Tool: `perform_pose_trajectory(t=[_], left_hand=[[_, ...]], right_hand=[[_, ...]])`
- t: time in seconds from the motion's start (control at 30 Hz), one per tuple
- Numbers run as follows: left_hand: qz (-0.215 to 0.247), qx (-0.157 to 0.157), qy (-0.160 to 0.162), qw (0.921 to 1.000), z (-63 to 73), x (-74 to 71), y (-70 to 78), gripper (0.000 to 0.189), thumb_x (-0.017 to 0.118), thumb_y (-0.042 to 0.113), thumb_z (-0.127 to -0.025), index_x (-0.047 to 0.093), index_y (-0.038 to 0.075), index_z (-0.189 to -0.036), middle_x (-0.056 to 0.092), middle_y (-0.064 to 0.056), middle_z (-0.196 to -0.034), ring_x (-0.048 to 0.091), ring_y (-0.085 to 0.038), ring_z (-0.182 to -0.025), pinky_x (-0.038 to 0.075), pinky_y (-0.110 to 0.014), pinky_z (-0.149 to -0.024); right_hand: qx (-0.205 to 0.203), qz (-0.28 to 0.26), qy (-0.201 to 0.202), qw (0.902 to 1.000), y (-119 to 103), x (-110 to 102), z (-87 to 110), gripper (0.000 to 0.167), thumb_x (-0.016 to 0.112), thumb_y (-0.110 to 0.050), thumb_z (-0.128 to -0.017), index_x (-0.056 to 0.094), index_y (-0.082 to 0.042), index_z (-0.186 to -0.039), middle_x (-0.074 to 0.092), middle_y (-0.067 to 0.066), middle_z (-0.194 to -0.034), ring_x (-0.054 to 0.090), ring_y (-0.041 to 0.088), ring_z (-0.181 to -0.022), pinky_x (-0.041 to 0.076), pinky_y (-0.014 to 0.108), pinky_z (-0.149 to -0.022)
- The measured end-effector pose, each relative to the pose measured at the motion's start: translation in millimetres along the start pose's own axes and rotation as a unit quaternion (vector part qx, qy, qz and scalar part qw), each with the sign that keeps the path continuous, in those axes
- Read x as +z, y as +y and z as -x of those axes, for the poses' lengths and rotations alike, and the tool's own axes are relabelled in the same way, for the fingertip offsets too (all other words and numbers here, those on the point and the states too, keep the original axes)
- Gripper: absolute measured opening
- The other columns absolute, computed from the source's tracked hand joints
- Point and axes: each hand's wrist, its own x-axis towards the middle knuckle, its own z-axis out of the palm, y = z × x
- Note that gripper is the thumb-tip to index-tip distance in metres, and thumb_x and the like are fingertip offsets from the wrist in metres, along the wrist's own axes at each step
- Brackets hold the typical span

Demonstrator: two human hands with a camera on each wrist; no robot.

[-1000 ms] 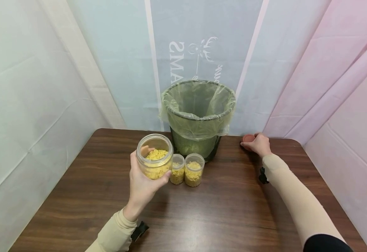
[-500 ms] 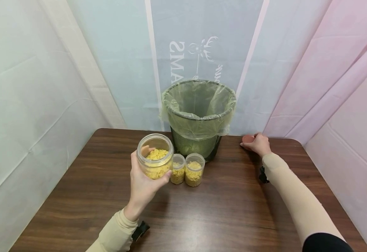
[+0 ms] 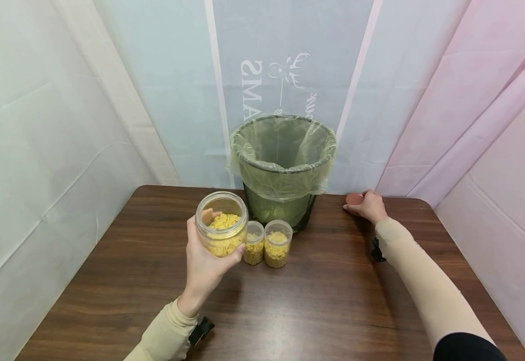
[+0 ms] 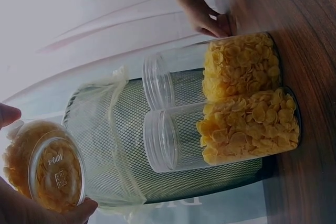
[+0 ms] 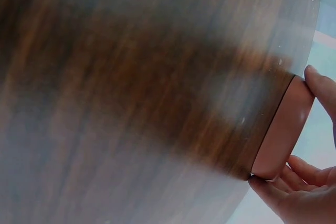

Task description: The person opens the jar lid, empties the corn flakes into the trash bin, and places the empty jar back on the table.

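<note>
A clear jar (image 3: 222, 244) partly filled with yellow corn flakes is held up in my left hand (image 3: 205, 268), fingers and thumb wrapped round its side. Its mouth is uncovered and faces the head camera, while its embossed base (image 4: 56, 174) shows in the left wrist view. Far to the right, my right hand (image 3: 372, 207) grips a round reddish-brown lid (image 5: 283, 132) between thumb and fingers at its edge. That lid lies flat by the table's back edge. Two more jars of corn flakes (image 3: 253, 246) (image 4: 244, 129) stand upright side by side, just right of the held jar.
Behind the jars stands a black mesh bin (image 3: 277, 205) lined with a translucent yellow-green bag (image 3: 285, 184). The dark wooden table (image 3: 312, 311) has rounded back corners. Pale curtains (image 3: 154, 75) hang along the back and both sides.
</note>
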Motion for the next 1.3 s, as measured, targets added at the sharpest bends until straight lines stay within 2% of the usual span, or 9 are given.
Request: perform_pose_trajectory(t=[0.33, 0.43, 0.53, 0.67, 0.73, 0.87, 0.97, 1.2, 1.3], left_hand=[[-0.001, 0.001, -0.002, 1.0, -0.9, 2.1, -0.5, 0.087, 0.085, 0.0, -0.057, 0.039, 0.008, -0.13, 0.055, -0.004, -0.126, 0.053, -0.017, -0.114, 0.043, -0.022, -0.095], [0.001, -0.001, 0.0, 1.0, -1.9, 2.7, -1.1, 0.087, 0.085, 0.0, -0.057, 0.039, 0.008, -0.13, 0.055, -0.002, -0.125, 0.052, -0.016, -0.114, 0.043, -0.023, -0.096], [0.005, -0.004, 0.0, 1.0, -3.5, 3.5, -2.0, 0.087, 0.085, 0.0, -0.057, 0.039, 0.009, -0.13, 0.055, -0.002, -0.124, 0.052, -0.016, -0.115, 0.042, -0.023, -0.096], [0.01, -0.007, 0.0, 0.9999, -5.9, 5.6, -3.2, 0.087, 0.086, 0.001, -0.058, 0.039, 0.008, -0.131, 0.054, -0.005, -0.125, 0.052, -0.017, -0.114, 0.042, -0.022, -0.096], [0.013, -0.011, 0.0, 0.9999, -7.0, 6.9, -0.5, 0.087, 0.085, 0.0, -0.058, 0.039, 0.006, -0.131, 0.054, -0.008, -0.125, 0.051, -0.018, -0.114, 0.042, -0.021, -0.095], [0.013, -0.016, 0.002, 0.9998, -8.7, 9.1, 17.5, 0.084, 0.082, -0.004, -0.058, 0.038, -0.003, -0.13, 0.053, -0.021, -0.124, 0.051, -0.027, -0.113, 0.04, -0.017, -0.094], [0.005, -0.021, 0.003, 0.9998, -9.3, 10.2, 28.4, 0.083, 0.081, -0.006, -0.058, 0.038, -0.005, -0.129, 0.052, -0.025, -0.123, 0.051, -0.031, -0.112, 0.04, -0.016, -0.093], [0.003, -0.027, 0.009, 0.9996, -10.5, 11.0, 27.9, 0.082, 0.081, -0.005, -0.059, 0.038, -0.007, -0.129, 0.053, -0.024, -0.122, 0.051, -0.031, -0.11, 0.041, -0.016, -0.091], [0.008, -0.03, 0.012, 0.9994, -11.7, 11.5, 28.0, 0.082, 0.081, -0.005, -0.06, 0.038, -0.007, -0.129, 0.053, -0.024, -0.121, 0.052, -0.029, -0.11, 0.041, -0.017, -0.091]], right_hand=[[0.006, 0.008, -0.01, 0.9999, 2.6, -4.1, 2.5, 0.085, 0.07, -0.043, -0.08, 0.038, 0.022, -0.125, 0.048, 0.044, -0.113, 0.047, 0.055, -0.104, 0.041, 0.059, -0.09], [0.002, 0.012, 0.002, 0.9999, 2.0, -6.8, 5.8, 0.084, 0.068, -0.043, -0.084, 0.037, 0.023, -0.127, 0.045, 0.045, -0.117, 0.042, 0.058, -0.107, 0.036, 0.061, -0.095], [-0.008, 0.002, 0.028, 0.9996, -2.0, -11.4, 9.5, 0.076, 0.063, -0.039, -0.088, 0.04, 0.022, -0.127, 0.044, 0.045, -0.119, 0.039, 0.06, -0.11, 0.032, 0.063, -0.097], [-0.024, -0.035, 0.056, 0.9975, -9.6, -18.6, 15.4, 0.062, 0.056, -0.031, -0.094, 0.042, 0.018, -0.128, 0.044, 0.042, -0.124, 0.04, 0.055, -0.114, 0.035, 0.061, -0.097], [-0.031, -0.056, 0.061, 0.9961, -15.0, -22.4, 19.1, 0.057, 0.054, -0.028, -0.095, 0.043, 0.016, -0.129, 0.045, 0.04, -0.125, 0.045, 0.051, -0.113, 0.039, 0.059, -0.094], [-0.041, -0.092, 0.075, 0.9921, -28.2, -30.2, 28.0, 0.049, 0.052, -0.028, -0.096, 0.048, 0.011, -0.127, 0.053, 0.033, -0.121, 0.055, 0.045, -0.106, 0.046, 0.055, -0.087], [-0.045, -0.11, 0.098, 0.988, -39.9, -35.9, 37.0, 0.045, 0.051, -0.028, -0.096, 0.053, 0.006, -0.124, 0.059, 0.028, -0.114, 0.059, 0.042, -0.101, 0.048, 0.052, -0.083], [-0.062, -0.136, 0.137, 0.9793, -67.9, -49.2, 59.4, 0.037, 0.053, -0.033, -0.096, 0.06, -0.003, -0.116, 0.065, 0.019, -0.106, 0.062, 0.034, -0.095, 0.05, 0.048, -0.077], [-0.072, -0.136, 0.156, 0.9757, -77.1, -55.9, 65.6, 0.036, 0.053, -0.038, -0.095, 0.063, -0.007, -0.11, 0.068, 0.014, -0.1, 0.065, 0.029, -0.087, 0.051, 0.041, -0.071]])
